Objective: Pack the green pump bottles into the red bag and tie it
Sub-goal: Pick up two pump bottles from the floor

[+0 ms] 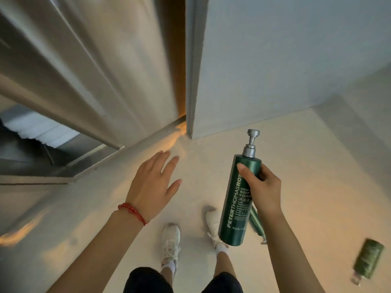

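Observation:
My right hand (261, 187) grips a tall dark green pump bottle (234, 204) with a grey pump head, held upright and slightly tilted above the floor. Behind it, a second green bottle (257, 223) is partly hidden by my right wrist; whether my hand holds it too I cannot tell. A third green bottle (369, 260), blurred, lies on the floor at the lower right. My left hand (155, 185) is empty, fingers spread, palm down, with a red string bracelet at the wrist. No red bag is in view.
I stand on a pale floor (306, 187), my white shoes (171, 240) below my hands. A wall corner and door frame (191, 81) rise ahead. At the left is a sliding door or panel (95, 70) with a dark opening (31, 149) beneath it.

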Demonstrator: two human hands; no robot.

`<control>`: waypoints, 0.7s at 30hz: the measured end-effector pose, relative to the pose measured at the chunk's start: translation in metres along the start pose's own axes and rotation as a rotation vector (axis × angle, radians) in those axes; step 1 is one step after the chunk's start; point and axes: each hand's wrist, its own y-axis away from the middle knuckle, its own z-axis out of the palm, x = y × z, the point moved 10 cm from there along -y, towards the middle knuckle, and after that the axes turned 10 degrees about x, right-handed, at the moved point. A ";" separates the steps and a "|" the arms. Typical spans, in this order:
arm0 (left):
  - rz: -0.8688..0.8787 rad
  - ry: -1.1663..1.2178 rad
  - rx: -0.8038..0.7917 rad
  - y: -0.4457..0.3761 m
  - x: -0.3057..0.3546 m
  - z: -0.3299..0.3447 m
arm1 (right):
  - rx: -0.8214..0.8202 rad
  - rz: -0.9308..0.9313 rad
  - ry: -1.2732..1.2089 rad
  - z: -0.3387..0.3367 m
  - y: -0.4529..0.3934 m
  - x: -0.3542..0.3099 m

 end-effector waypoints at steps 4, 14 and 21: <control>0.174 -0.019 -0.058 -0.015 0.059 -0.002 | 0.219 0.081 -0.116 -0.072 0.021 0.010; 0.655 -0.040 -0.221 -0.035 0.266 0.067 | 0.699 0.214 -0.358 -0.275 0.061 0.086; 1.009 0.018 -0.395 0.005 0.409 0.156 | 0.934 0.309 -0.482 -0.367 0.101 0.167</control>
